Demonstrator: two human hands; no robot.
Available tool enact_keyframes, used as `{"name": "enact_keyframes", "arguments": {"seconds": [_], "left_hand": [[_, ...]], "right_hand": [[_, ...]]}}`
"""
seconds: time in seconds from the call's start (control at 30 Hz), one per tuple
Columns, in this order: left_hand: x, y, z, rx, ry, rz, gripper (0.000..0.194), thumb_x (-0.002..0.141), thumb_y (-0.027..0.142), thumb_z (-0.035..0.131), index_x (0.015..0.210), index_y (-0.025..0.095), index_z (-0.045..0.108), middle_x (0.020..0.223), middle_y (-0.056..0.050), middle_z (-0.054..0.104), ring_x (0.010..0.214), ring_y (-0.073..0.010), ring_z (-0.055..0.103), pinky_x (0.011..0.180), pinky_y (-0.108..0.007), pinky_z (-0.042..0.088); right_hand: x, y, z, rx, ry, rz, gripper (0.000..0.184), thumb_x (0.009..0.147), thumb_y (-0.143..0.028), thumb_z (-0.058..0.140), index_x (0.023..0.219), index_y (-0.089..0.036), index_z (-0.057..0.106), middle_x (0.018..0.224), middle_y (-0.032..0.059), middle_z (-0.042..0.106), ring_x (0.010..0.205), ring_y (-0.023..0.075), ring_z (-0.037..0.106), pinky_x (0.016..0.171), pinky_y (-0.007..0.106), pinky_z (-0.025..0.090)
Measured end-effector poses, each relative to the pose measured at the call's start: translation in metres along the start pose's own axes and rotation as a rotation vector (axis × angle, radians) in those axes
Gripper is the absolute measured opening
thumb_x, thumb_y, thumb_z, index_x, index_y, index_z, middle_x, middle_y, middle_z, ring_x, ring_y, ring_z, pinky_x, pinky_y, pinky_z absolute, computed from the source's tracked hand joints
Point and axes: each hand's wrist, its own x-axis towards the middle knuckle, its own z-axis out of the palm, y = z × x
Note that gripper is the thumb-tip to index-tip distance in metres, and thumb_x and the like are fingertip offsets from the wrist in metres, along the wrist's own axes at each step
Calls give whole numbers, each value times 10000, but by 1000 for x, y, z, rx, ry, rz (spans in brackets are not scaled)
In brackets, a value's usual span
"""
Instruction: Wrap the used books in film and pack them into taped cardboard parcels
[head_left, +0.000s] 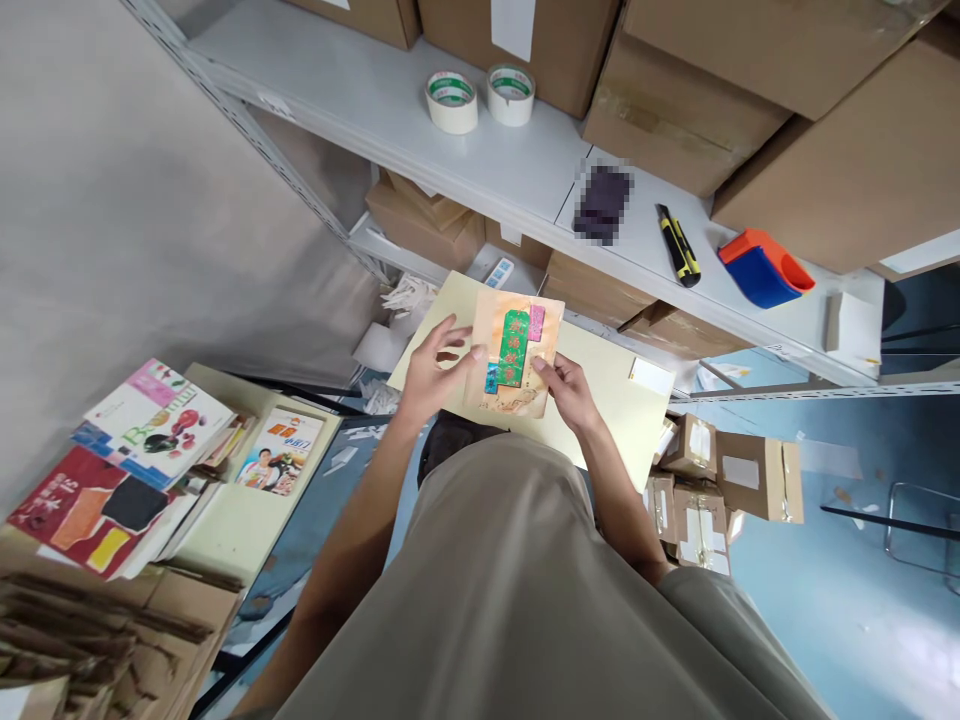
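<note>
A book (516,350) with a worn, peach-coloured cover and a green title panel is held up over the pale yellow table (616,425). My right hand (568,388) grips its right edge, thumb on the front cover and fingers behind. My left hand (438,370) is at the book's left edge, fingers apart and curved, the thumb close to the cover. Whether that thumb touches the book I cannot tell. A white label or slip (651,375) lies at the table's right end.
Above the table, a grey shelf (337,95) bears two tape rolls (452,103), a yellow-black utility knife (679,246), a blue-orange tape dispenser (765,268) and cardboard boxes (690,110). Stacked books (161,420) stand on the left. Cartons (757,477) sit on the floor at right.
</note>
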Motion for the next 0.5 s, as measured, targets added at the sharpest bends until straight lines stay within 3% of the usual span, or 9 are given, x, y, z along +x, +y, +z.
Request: {"name": "enact_keyframes", "arguments": {"seconds": [0.07,0.13,0.37,0.43,0.5], "left_hand": [[4,2,-9,-118,-168,-102,800,834,690,940,1426,171,794,1245,-167,865,1147,-328,812,1011,-452,666],[4,7,-12,-192,-256,-145,687,829,684,953,1280,173,862,1179,-145,878,1116,-326,815,1021,-446,656],[1,13,-8,-186,-166,-22,507,816,602,980,1106,199,884,1047,-92,871,931,-252,789,867,-374,644],[2,13,-11,-128,-114,66,413,825,548,978,1033,207,873,995,-76,862,890,-240,787,833,-361,638],[1,16,-15,-84,-82,186,281,885,482,930,969,223,859,1037,-82,869,978,-254,815,903,-383,650]], "right_hand": [[-3,-6,-3,27,-32,21,617,855,-797,885,1124,-244,834,1066,54,872,1028,297,827,917,423,697],[-4,-9,-4,36,-46,25,624,843,-794,900,1123,-240,837,1100,60,880,1064,304,830,935,426,701],[2,-15,-11,-69,-49,-95,564,927,-751,863,1224,-272,867,1181,45,887,1127,307,821,1001,449,689],[4,-19,-13,-148,-64,-197,512,951,-735,853,1222,-302,888,1254,50,884,1232,318,805,1118,490,652],[5,-24,-16,-225,-95,-328,405,980,-684,856,1212,-356,908,1406,44,849,1444,326,721,1293,543,541]]}}
